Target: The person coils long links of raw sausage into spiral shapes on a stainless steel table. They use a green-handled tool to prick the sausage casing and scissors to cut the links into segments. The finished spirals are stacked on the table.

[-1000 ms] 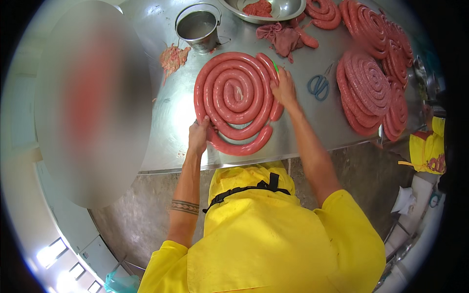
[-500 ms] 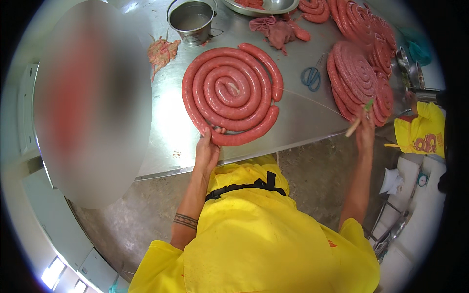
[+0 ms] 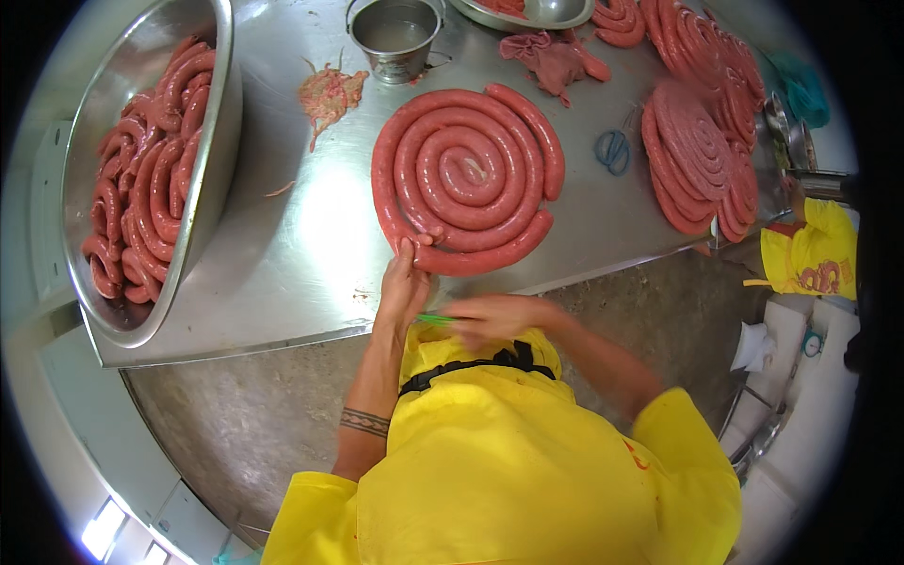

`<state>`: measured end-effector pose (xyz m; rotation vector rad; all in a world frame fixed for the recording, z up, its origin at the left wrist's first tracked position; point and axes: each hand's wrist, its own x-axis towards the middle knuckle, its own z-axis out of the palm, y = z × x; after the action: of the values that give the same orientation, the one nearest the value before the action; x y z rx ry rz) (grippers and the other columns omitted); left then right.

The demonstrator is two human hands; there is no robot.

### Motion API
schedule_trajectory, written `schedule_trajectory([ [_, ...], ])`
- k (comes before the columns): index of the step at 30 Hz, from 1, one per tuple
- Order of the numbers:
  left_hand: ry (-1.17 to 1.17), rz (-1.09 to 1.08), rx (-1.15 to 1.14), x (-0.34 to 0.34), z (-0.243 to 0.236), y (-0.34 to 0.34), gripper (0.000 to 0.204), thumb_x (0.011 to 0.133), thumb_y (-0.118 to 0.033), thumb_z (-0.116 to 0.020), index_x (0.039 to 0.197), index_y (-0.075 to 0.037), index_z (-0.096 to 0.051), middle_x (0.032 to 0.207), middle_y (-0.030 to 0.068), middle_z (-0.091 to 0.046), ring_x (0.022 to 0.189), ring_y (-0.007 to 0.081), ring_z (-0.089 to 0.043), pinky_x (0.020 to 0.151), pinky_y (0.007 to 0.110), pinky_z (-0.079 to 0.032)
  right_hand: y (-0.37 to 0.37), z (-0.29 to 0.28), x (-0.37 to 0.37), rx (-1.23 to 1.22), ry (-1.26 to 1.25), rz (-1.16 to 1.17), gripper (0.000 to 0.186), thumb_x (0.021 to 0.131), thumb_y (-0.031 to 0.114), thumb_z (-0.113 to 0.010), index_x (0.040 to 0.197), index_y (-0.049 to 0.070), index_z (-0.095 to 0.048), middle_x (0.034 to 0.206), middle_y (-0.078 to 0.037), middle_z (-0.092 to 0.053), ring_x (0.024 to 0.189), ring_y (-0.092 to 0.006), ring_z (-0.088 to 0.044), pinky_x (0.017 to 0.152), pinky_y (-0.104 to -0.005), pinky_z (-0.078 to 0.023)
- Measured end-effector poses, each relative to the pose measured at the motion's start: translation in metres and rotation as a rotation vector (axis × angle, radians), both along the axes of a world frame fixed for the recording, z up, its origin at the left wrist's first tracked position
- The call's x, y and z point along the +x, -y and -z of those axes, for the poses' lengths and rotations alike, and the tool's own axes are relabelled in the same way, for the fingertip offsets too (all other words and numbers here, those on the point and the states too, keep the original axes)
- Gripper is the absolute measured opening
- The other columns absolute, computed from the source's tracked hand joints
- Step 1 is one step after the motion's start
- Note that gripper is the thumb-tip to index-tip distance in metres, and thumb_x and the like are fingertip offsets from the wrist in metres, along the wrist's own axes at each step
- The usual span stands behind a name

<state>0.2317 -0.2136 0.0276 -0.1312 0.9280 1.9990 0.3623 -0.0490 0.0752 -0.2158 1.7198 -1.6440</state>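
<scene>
The coil [image 3: 461,169] of sausage lies flat on the steel table [image 3: 320,235], near its front edge. The left hand [image 3: 403,287] grasps the coil's outer turn at its near-left side, thumb on top, with fingertips showing on the inner side of that turn. The right hand [image 3: 494,320], blurred, is apart from the coil, just nearer the body than its front edge; its fingers grasp a green piece [image 3: 435,320], mostly hidden. At the coil's right side, 2 outer lengths meet end to end at a narrow gap.

Left of the coil stands a tub [image 3: 223,104] of loose sausage [image 3: 155,174]. Beyond the coil are scraps [image 3: 330,94], a bucket [image 3: 400,66], a bowl [image 3: 557,13] and a rag [image 3: 551,64]. Right of the coil lie scissors [image 3: 612,151], then stacked coils [image 3: 683,160]. Nearer than the coil, a yellow apron [image 3: 508,452] covers the wearer above a brownish floor [image 3: 254,405]. Far right of the coil is another person in yellow [image 3: 817,252].
</scene>
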Motion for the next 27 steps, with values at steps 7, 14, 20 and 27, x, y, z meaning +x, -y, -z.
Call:
schedule_trajectory([
  [7,-0.378,0.162,-0.252,-0.006,-0.002,0.032,0.063,0.106,-0.06,-0.032,0.113,-0.004,-0.056,0.125,0.0125,-0.063,0.117,0.0263,-0.058,0.107,0.043,-0.04,-0.001,-0.001,-0.242,-0.343,-0.056,0.819,0.025,0.098,0.008,-0.052,0.122,0.002,-0.055,0.092,-0.013,-0.064,0.08,-0.0234,-0.065,0.073,-0.039,-0.056],
  [14,-0.024,0.06,0.196,-0.008,0.012,0.034,0.032,0.109,-0.037,-0.044,0.097,-0.009,-0.055,0.1,0.0054,-0.064,0.106,0.0193,-0.061,0.102,0.041,-0.044,-0.225,-0.071,-0.15,-0.335,-0.008,1.159,0.022,0.104,0.015,-0.054,0.123,0.005,-0.054,0.094,-0.008,-0.061,0.078,-0.0191,-0.064,0.069,-0.0366,-0.059],
  [20,0.314,-0.389,0.042,-0.008,0.019,0.01,0.02,0.108,-0.023,-0.049,0.104,-0.005,-0.055,0.106,0.0092,-0.063,0.095,0.0216,-0.061,0.1,0.045,-0.046,-0.106,-0.07,-0.017,0.465,0.343,0.506,0.039,0.1,0.019,-0.055,0.138,0.012,-0.053,0.112,-0.005,-0.064,0.094,-0.0175,-0.061,0.081,-0.0345,-0.052],
  [27,-1.213,-0.151,-1.316,-0.008,-0.016,0.027,0.041,0.094,-0.003,-0.06,0.131,0.012,-0.052,0.139,0.0278,-0.039,0.123,0.041,-0.04,0.102,0.05,-0.034,0.017,-0.035,-0.179,0.747,-0.734,0.133,0.037,0.089,0.01,-0.062,0.124,0.003,-0.054,0.111,-0.026,-0.066,0.104,-0.042,-0.065,0.086,-0.0482,-0.051],
])
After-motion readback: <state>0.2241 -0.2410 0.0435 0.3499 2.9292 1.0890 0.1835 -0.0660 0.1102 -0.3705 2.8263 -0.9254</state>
